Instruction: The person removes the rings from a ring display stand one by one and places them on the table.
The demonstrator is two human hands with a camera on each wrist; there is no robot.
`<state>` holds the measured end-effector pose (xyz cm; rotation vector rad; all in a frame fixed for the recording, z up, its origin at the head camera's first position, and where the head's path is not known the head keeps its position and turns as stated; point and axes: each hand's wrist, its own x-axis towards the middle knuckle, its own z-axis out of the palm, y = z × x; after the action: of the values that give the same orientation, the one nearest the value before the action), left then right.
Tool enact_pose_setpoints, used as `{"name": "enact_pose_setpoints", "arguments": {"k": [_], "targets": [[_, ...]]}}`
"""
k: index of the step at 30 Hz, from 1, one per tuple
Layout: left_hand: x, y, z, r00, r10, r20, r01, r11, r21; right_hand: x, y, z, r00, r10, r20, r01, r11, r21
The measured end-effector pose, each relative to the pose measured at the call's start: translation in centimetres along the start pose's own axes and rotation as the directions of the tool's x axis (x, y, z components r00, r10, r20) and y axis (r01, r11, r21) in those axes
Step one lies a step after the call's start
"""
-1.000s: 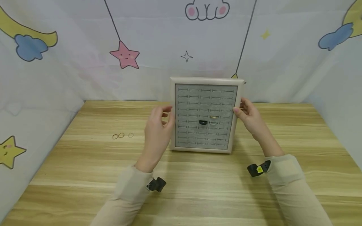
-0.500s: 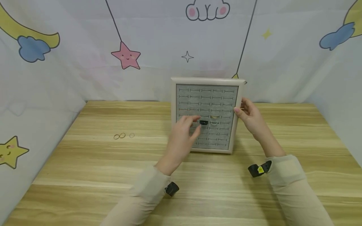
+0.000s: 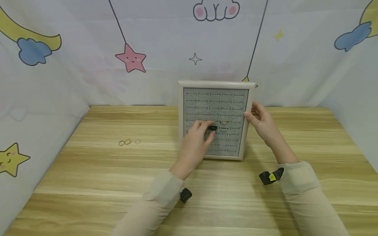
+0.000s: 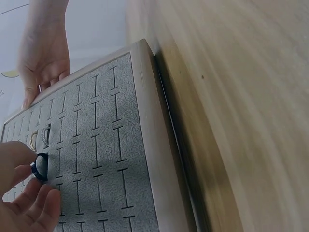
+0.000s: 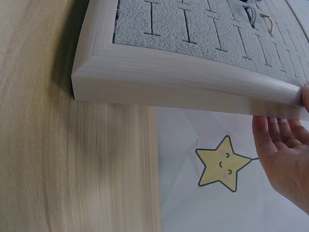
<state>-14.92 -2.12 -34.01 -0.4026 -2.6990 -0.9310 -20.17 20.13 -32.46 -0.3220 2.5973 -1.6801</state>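
A ring display board [image 3: 217,84] with a pale wooden frame and slotted grey fabric stands upright on the table. A black ring [image 3: 212,128] sits in its slots, with a gold ring [image 3: 224,122] and a silver ring [image 4: 46,137] beside it. My left hand [image 3: 193,144] reaches across the front of the board and pinches the black ring, which is still in the fabric. With the thumb in front and the fingers behind, my right hand [image 3: 262,126] grips the right side of the frame. The left hand covers some lower left slots.
Three thin rings [image 3: 127,142] lie on the wooden table [image 3: 88,183], left of the board. Behind the table hangs a white curtain [image 3: 165,39] printed with stars, moons and clouds.
My left hand has moved right, from beside the board's left edge to the black ring, where its fingers close in. The right hand stays on the frame.
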Motion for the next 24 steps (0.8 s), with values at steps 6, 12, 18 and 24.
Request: {"name": "enact_pose_setpoints", "arguments": {"k": [6, 12, 18, 24], "targets": [[0.03, 0.04, 0.11, 1.000, -0.007, -0.002, 0.007, 0.999, 0.049, -0.06, 0.00, 0.00, 1.000, -0.001, -0.003, 0.001, 1.000, -0.003], [-0.07, 0.05, 0.13, 1.000, -0.010, -0.009, 0.010, 0.998, 0.062, -0.11, 0.02, -0.01, 1.000, -0.003, -0.004, 0.003, 1.000, -0.003], [-0.15, -0.19, 0.13, 0.998, 0.041, -0.038, -0.039, 0.998, 0.058, -0.11, 0.00, 0.00, 1.000, -0.004, -0.007, 0.003, 1.000, -0.017], [-0.08, -0.47, 0.15, 0.996, 0.074, -0.045, -0.071, 0.995, 0.067, -0.06, -0.02, 0.05, 1.000, -0.017, -0.010, 0.017, 1.000, -0.008]]}}
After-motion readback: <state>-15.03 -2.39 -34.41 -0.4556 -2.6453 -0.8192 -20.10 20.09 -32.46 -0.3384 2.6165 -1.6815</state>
